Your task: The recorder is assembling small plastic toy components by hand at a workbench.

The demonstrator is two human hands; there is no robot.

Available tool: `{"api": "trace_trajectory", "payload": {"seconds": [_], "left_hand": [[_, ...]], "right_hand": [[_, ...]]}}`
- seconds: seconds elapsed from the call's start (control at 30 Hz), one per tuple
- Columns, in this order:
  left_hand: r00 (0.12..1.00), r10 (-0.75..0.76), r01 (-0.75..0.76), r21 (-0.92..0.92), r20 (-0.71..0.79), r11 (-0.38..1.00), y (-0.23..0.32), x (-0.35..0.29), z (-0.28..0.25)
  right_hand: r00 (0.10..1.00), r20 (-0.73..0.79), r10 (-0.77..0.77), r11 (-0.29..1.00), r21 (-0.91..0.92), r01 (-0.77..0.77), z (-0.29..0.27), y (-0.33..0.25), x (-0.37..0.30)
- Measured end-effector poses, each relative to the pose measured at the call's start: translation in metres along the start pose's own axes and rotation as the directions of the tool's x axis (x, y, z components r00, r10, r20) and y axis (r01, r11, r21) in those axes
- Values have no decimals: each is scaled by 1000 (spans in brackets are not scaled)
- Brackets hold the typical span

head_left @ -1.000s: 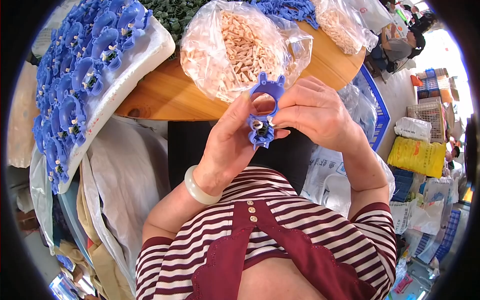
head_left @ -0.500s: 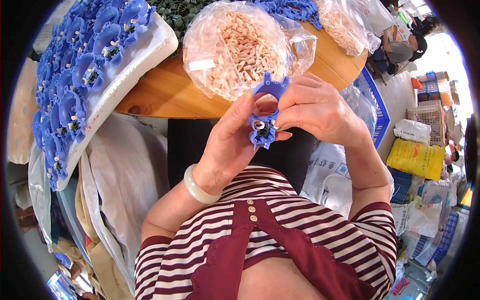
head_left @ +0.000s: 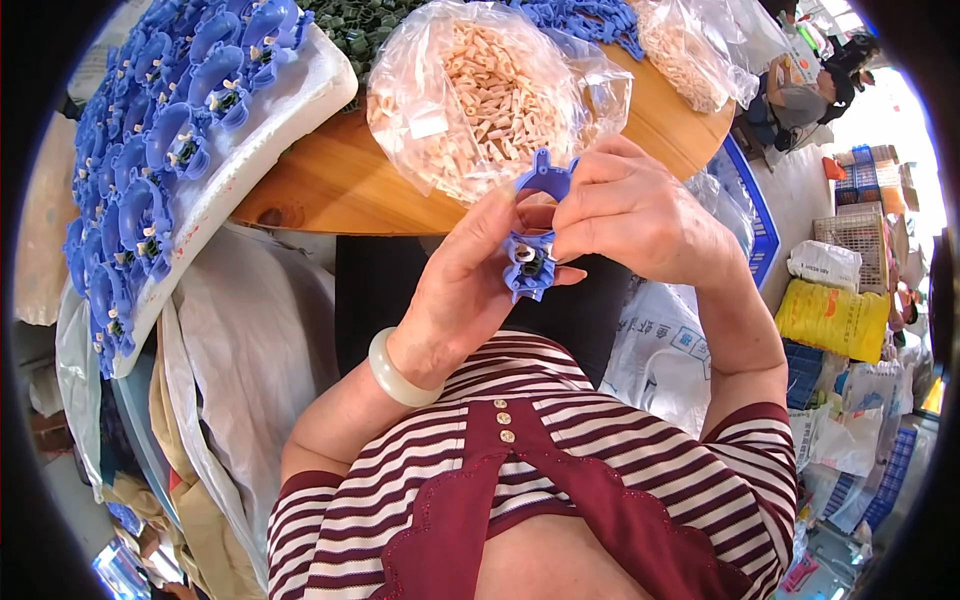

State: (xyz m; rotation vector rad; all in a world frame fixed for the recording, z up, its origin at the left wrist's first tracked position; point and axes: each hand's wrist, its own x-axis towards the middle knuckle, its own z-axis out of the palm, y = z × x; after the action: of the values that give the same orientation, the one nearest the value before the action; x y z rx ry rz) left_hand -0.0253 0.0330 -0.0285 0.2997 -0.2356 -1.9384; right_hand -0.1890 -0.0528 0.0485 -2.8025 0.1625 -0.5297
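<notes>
A blue plastic flower piece (head_left: 532, 262) with a dark green and white centre is held up in front of my chest by both hands. My left hand (head_left: 455, 290), with a pale bangle at the wrist, cups it from the left and below. My right hand (head_left: 630, 215) pinches its upper blue loop from the right. Just behind my hands, on the round wooden table (head_left: 340, 190), lies a clear bag of small beige plastic pegs (head_left: 470, 95).
A white foam board (head_left: 250, 140) at the left carries several finished blue flowers (head_left: 160, 150). Dark green parts (head_left: 355, 25), blue parts (head_left: 590, 20) and another clear bag (head_left: 690, 50) lie at the table's far side. Sacks, crates and a seated person (head_left: 800, 95) are at the right.
Both hands stay on the blue piece with small finger shifts. The view has tilted slightly, so the table and bags sit a little higher.
</notes>
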Motion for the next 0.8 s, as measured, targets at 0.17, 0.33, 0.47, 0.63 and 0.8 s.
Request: {"api": "trace_trajectory", "payload": {"seconds": [0.17,0.33,0.47,0.63,0.8], "left_hand": [[1000,30,-30,56,-1,998,1,1,3],[999,32,-33,88,5,996,1,2,-2],[1000,0,0,-5,-30,1000,3,1,0],[998,65,-65,25,-15,998,4,4,1],[997,77,-76,26,-28,997,2,3,-3]], "right_hand": [[999,43,-4,999,-48,7,1,0,5],[997,64,-38,990,-132,46,4,-2,5],[999,18,-42,992,-118,43,6,0,4],[986,-73,150,978,-134,-159,11,-11,-4],[922,-204,329,934,-74,-349,23,-20,-10]]}}
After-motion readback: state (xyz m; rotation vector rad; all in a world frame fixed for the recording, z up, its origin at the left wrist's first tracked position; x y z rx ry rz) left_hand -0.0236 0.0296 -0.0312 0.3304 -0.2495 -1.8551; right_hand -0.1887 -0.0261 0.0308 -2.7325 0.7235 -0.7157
